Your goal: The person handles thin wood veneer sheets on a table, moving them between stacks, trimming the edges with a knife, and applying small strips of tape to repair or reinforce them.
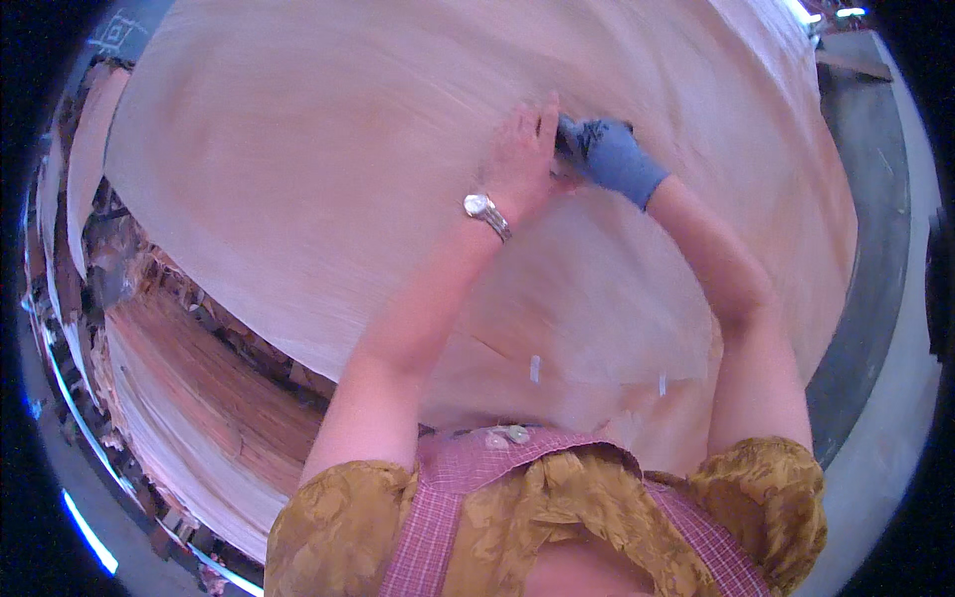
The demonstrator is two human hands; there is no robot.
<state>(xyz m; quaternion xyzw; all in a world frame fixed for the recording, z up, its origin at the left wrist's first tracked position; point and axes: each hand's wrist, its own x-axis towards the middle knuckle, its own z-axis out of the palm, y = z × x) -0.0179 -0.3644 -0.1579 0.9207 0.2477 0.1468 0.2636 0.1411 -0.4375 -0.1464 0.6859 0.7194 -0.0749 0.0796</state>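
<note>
A broad wood veneer sheet fills the upper and middle frame, beneath both hands. At upper centre, the bare left hand lies on it, fingers extended; beside it, the blue-gloved right hand looks curled, its grip unclear.

In my head view, a bright white light shows at upper right and a glowing strip at lower left. I see pale grey floor along the right rim, beside a dark curved band.
</note>
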